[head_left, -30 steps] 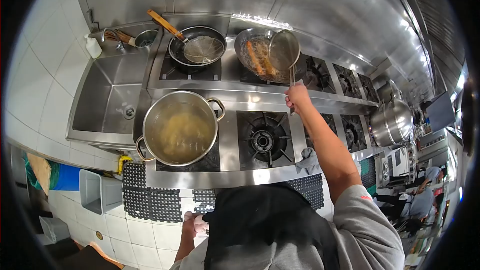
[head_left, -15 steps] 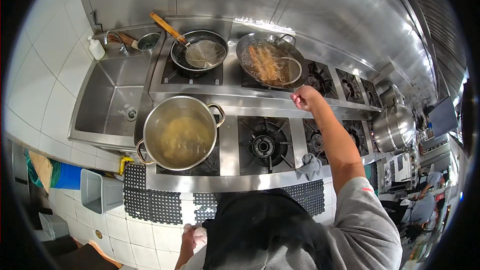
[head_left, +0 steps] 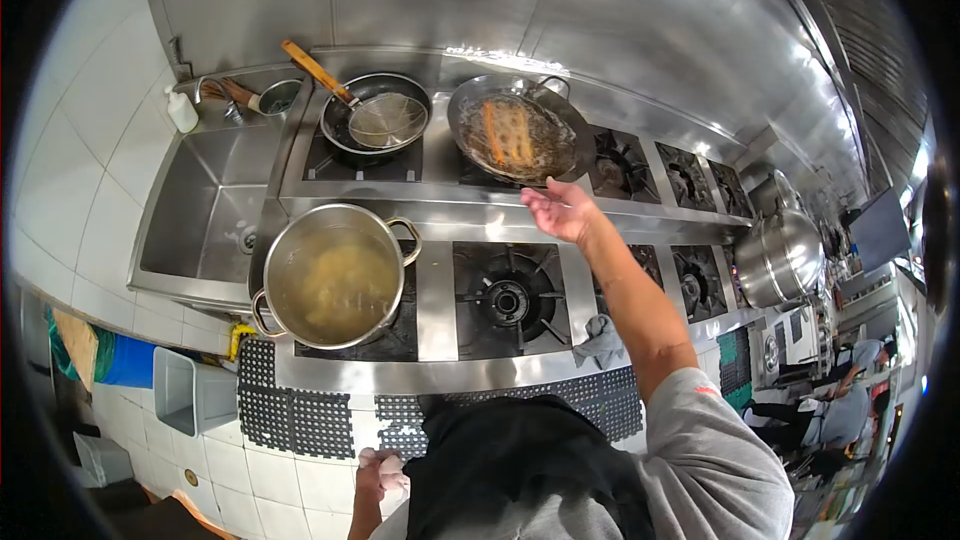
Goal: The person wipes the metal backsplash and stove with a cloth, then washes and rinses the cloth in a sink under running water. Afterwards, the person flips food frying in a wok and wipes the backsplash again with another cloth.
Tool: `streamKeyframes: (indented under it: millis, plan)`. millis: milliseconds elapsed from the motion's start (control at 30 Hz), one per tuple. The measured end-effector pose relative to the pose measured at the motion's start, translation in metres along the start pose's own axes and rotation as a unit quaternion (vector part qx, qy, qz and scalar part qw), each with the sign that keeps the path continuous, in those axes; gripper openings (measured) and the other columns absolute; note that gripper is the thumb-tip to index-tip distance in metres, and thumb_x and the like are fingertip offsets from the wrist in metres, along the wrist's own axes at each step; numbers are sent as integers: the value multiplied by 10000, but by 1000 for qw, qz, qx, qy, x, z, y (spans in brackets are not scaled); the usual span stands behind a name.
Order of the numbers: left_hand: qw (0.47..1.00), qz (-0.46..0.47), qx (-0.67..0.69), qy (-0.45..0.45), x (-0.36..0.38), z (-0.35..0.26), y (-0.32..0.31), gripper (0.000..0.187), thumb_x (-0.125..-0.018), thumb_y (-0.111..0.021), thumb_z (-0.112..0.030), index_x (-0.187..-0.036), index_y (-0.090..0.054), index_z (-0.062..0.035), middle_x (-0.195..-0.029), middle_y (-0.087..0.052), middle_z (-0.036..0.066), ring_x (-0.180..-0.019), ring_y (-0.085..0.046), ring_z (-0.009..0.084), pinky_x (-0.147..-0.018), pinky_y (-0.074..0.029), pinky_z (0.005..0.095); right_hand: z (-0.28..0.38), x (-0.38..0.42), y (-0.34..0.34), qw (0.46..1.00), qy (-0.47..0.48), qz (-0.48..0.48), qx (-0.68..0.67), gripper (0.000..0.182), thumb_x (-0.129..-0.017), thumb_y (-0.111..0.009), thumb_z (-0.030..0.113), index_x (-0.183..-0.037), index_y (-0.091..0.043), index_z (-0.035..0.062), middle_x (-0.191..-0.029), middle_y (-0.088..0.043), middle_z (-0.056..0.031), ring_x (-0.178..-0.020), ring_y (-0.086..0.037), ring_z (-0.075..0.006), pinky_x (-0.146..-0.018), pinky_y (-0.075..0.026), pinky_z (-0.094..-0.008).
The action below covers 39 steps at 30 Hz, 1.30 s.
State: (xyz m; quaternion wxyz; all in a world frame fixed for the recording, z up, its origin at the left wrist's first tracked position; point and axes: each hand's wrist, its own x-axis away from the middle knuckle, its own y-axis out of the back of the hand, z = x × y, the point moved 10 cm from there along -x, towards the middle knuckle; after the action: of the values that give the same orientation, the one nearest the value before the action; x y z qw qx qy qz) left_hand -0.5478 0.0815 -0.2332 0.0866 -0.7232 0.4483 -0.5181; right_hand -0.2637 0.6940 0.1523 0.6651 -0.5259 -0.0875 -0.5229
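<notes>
My right hand (head_left: pixel 560 212) is stretched out over the stove's steel ledge, fingers spread, holding nothing. Just beyond it a wok (head_left: pixel 515 135) on a back burner holds bubbling oil with long golden pieces of food. To the wok's left sits a dark pan (head_left: pixel 345 135) with a wire strainer (head_left: pixel 388 120) on a wooden handle. A large steel pot (head_left: pixel 335 275) of pale yellow liquid stands on the front left burner. My left hand (head_left: pixel 380 475) hangs low beside my dark apron; its fingers are hard to make out.
A steel sink (head_left: pixel 200 200) lies left of the stove, with a white bottle (head_left: pixel 182 110) behind it. A grey cloth (head_left: pixel 600 340) lies on the front edge. A big lidded pot (head_left: pixel 780 255) stands far right. Black mats (head_left: pixel 300 410) and a grey bin (head_left: pixel 190 390) are on the floor.
My right hand lowered the round skimmer it held into the wok, let go of it, and now hovers open in front of the wok. The view shifted slightly.
</notes>
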Motion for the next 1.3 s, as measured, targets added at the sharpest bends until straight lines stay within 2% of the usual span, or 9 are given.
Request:
streamKeyframes:
  millis: [167,300,333,400,500,700,833,1033,1300]
  plan:
    - [988,-35,-134,68,6,-1,-51,207,-1055,-464,-133,-1161,-601,-19,-1034,-702,165,-867,-738,293,-700,-649,405,-70,37,65,970,-26,-15,240,583,-1075,-427,549,-1283,-617,39,-1090,-710,-145,-847,-691,-260,-779,-593,-410]
    - [981,149,-111,59,24,-26,-207,301,-1024,-560,-142,-1263,-591,38,-1106,-717,173,-948,-734,275,-840,-605,364,-159,88,156,887,-71,20,455,401,-1039,-606,376,-1289,-639,65,-1076,-697,-81,-851,-693,-180,-693,-596,-313]
    - [967,151,-168,117,42,-35,-257,363,-1019,-580,-152,-1319,-575,53,-1168,-713,170,-980,-725,256,-875,-585,354,-173,98,172,790,-15,121,601,459,-1032,-612,435,-1321,-614,78,-1175,-668,-86,-954,-689,-176,-765,-587,-327]
    - [961,108,-243,74,31,-24,-303,379,-1020,-581,-164,-1332,-568,52,-1177,-713,156,-992,-722,243,-889,-575,347,-189,150,209,789,-110,32,603,551,-1034,-562,535,-1311,-630,64,-1160,-690,-80,-927,-675,-140,-775,-579,-305]
    - [918,98,-382,28,27,8,-388,435,-1020,-595,-164,-1405,-525,27,-1256,-687,142,-1115,-687,230,-974,-542,344,-212,174,307,874,-78,50,477,493,-1020,-610,477,-1326,-630,90,-1117,-667,-19,-880,-669,-147,-714,-578,-292]
    - [916,322,-150,186,66,165,-578,588,-1056,-595,-219,-1561,-345,-50,-1534,-468,148,-1384,-500,237,-1111,-460,403,-199,269,433,994,-59,19,94,654,-1049,-446,611,-1415,-554,79,-1281,-671,-103,-1037,-694,-245,-863,-600,-412]
    - [872,248,-400,137,42,221,-616,700,-1078,-532,-406,-1630,-207,-123,-1567,-414,92,-1432,-437,226,-1097,-462,426,-142,343,393,972,8,195,-132,767,-1054,-334,629,-1536,-415,38,-1565,-467,-175,-1441,-458,-376,-1122,-428,-602]
    - [862,324,-345,180,41,268,-707,697,-1068,-577,-341,-1626,-204,-150,-1555,-427,98,-1377,-508,218,-1056,-515,422,-73,354,409,977,51,171,-116,679,-1091,-360,488,-1532,-387,-28,-1555,-478,-182,-1439,-457,-380,-1214,-333,-537]
    - [887,364,-232,163,-51,301,-785,438,-1039,-629,-202,-1423,-514,-27,-1314,-642,90,-1194,-634,201,-968,-549,337,63,348,549,991,134,14,11,539,-1030,-616,231,-1478,-439,-10,-1402,-573,-187,-1274,-586,-319,-1041,-505,-472]
